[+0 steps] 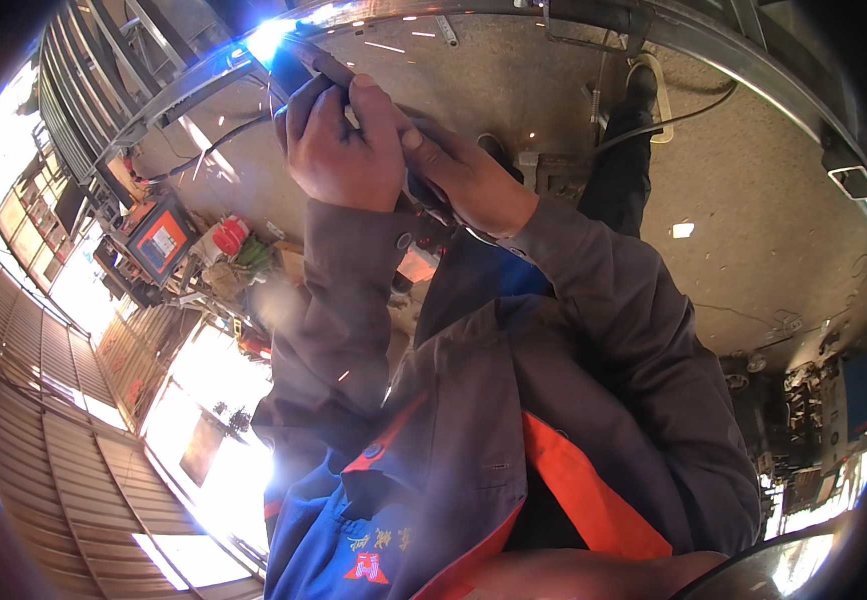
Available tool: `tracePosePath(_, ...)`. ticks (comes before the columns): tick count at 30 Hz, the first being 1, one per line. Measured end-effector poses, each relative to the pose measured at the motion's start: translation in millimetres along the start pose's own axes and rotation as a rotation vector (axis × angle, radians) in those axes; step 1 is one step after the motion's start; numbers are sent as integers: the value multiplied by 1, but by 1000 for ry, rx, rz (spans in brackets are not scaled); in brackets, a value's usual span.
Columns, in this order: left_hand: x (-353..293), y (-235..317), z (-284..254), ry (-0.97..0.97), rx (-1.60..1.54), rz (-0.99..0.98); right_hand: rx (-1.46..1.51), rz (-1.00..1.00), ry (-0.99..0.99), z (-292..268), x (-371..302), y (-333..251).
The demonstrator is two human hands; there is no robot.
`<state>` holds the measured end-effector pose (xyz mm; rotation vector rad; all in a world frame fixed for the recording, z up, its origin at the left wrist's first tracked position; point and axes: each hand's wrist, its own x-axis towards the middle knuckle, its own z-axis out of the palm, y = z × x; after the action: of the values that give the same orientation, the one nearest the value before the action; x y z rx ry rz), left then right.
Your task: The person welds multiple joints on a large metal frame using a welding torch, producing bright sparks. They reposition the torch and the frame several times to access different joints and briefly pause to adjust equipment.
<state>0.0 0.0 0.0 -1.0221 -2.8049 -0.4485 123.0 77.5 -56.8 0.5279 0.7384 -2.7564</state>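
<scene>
A glaring blue-white welding arc (268, 42) burns at the upper left, on the long metal frame (743, 75) that crosses the top of the view. Just beside the glare shows the front of a welding torch (325, 64), slanting down into my hands. My left hand (345, 150) is closed, its fingers curled around the torch close behind the front end. Close against it, my right hand (478, 180) wraps the rear part of the torch, thumb toward the left wrist. Overlapping fingers hide most of the handle.
Sparks fly over the concrete floor (733, 180). Several parallel metal bars (78, 95) stand at the upper left. An orange-framed box (161, 242) and a red item (229, 237) lie at left. A dark cable (688, 118) runs near my leg (621, 160). Machinery (818, 410) stands at lower right.
</scene>
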Motion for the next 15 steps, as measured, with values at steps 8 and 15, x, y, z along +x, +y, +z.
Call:
tracePosePath(8, 2, 7, 0, 128, -93, 25, -42, 83, 23, 1, -12, -22)
tracePosePath(15, -3, 13, -14, 162, -355, -184, -208, 133, 78, 3, -98, -92)
